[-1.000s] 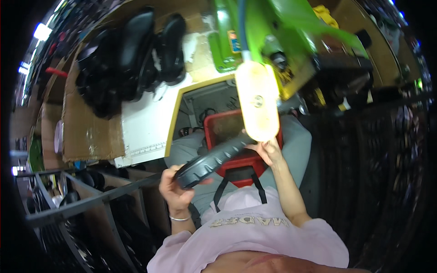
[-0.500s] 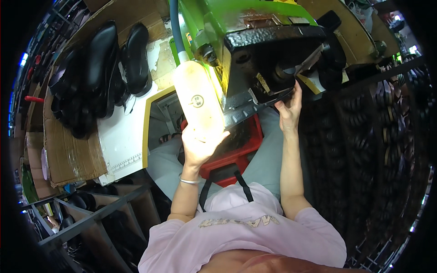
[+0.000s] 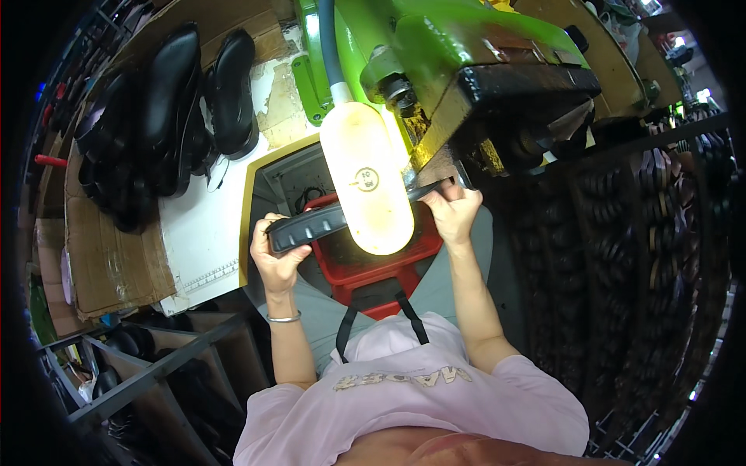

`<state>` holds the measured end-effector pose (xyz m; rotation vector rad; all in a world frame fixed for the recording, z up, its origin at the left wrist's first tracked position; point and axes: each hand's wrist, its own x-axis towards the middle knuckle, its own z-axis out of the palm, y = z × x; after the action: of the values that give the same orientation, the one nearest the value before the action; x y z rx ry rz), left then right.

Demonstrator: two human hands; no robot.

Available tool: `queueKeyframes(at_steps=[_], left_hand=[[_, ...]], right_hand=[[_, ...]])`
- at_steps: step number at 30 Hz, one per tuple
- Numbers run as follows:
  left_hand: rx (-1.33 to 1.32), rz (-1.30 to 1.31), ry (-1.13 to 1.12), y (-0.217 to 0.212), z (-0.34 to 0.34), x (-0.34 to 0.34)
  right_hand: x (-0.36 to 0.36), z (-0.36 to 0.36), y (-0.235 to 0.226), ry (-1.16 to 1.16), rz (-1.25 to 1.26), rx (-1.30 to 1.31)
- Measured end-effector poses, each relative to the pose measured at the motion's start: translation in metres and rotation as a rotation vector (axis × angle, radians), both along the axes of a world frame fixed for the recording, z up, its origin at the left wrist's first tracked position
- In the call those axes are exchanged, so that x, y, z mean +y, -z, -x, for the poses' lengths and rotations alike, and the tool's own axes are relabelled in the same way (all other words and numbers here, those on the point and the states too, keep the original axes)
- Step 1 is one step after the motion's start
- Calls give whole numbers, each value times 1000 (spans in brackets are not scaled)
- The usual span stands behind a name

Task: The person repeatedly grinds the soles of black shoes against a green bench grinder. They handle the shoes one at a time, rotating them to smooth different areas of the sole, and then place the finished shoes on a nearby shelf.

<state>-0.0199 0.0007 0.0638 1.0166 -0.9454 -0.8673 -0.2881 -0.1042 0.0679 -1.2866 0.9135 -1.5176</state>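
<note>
A black shoe sole with a ridged side wall is stretched between my hands, below the green machine. My left hand grips its left end, thumb underneath and fingers over the top. Near the machine's dark lower head, my right hand pinches the other end. A glowing oblong lamp hides the middle of the sole. Whether the sole touches the machine, I cannot tell.
On the white worktop to the left lie several black soles against cardboard. A red seat or bin shows between my knees. Racks of dark footwear stand at right, a metal-framed shelf at lower left.
The sole has shifted left, out from under the machine head. My left hand has moved left from behind the lamp, and my right hand has come left and nearer with the sole.
</note>
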Motion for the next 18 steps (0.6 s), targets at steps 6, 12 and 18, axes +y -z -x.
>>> queueKeyframes(at_steps=[6,12,18], left_hand=[[-102,-224,123,54,-30,-18],[-569,-88,107,38,40,-65],[-163,108,48,35,101,-63]], right_hand=[[12,-22,-23,267,371,395],[9,-20,-42,362,704,642],[7,-14,-21,280,527,460]])
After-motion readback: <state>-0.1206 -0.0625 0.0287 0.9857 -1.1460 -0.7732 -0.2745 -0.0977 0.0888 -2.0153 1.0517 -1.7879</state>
